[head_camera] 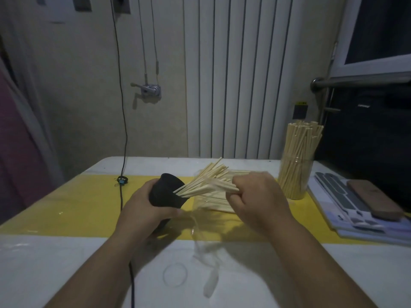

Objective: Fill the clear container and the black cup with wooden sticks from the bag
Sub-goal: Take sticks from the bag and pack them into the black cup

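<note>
While tilted, black cup (pixel 166 192) between hands (pixel 145 206) (pixel 255 196)

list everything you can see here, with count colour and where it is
black cup: one, black, held tilted over the yellow mat
wooden sticks: one bundle, pale, tips in the cup mouth
clear container: one, clear, packed with sticks, right rear
bag: one, clear, on the mat, holding more sticks
cable: one, black, left of the cup
phone: one, brown, far right
left hand: grips the cup
right hand: grips the sticks
</note>
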